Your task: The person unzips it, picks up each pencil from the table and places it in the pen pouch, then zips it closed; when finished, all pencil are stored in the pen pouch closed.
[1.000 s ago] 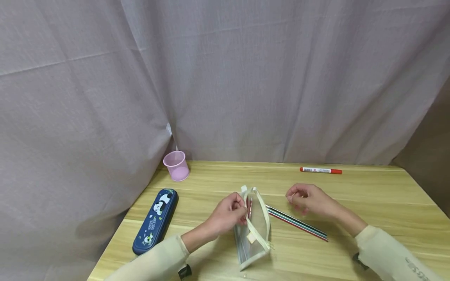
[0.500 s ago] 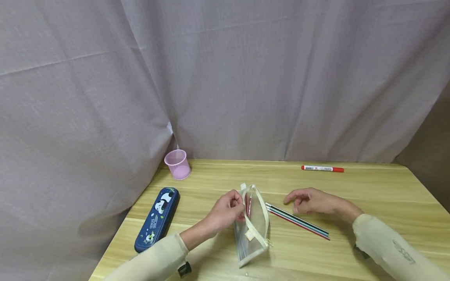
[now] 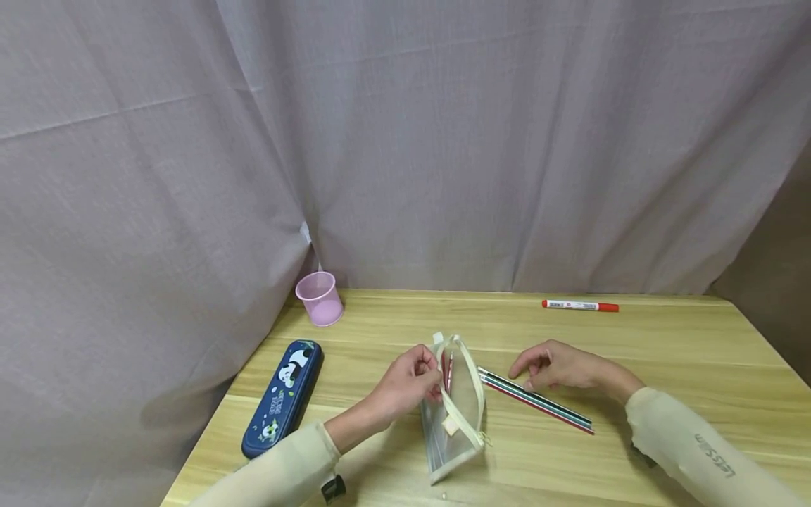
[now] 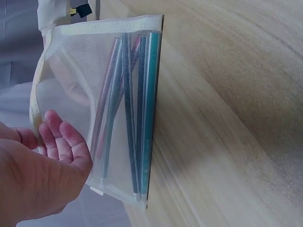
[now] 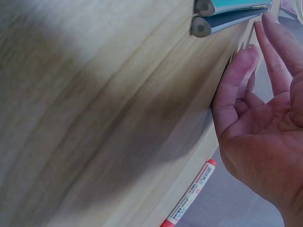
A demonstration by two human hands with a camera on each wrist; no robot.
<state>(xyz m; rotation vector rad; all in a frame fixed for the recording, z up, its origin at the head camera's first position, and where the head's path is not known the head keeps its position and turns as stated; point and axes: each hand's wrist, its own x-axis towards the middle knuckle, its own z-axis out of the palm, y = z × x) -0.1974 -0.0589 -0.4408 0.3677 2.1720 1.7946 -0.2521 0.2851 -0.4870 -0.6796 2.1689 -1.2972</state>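
Note:
My left hand (image 3: 410, 380) pinches the cream zip edge of a see-through mesh pencil pouch (image 3: 465, 461), which stands on its side with its mouth spread. Through the mesh in the left wrist view, several pencils (image 4: 128, 113) show inside it, red, dark and teal. Just right of the pouch, a few pencils (image 3: 538, 401) in black, green and red lie side by side on the table. Over them is my right hand (image 3: 564, 365), thumb and forefinger apart, fingertips right at the dark pencil. The right wrist view shows the blunt pencil ends (image 5: 202, 26) near these fingers.
A red-and-white marker (image 3: 579, 305) lies near the back edge of the wooden table (image 3: 684, 352). At the left are a pink cup (image 3: 319, 303) and a navy panda pencil case (image 3: 281, 398). Grey curtains (image 3: 405, 141) hang behind and along the left side.
My right hand has come down and slightly left, so its fingers are now at the loose pencils. The left hand keeps its hold on the pouch with little movement.

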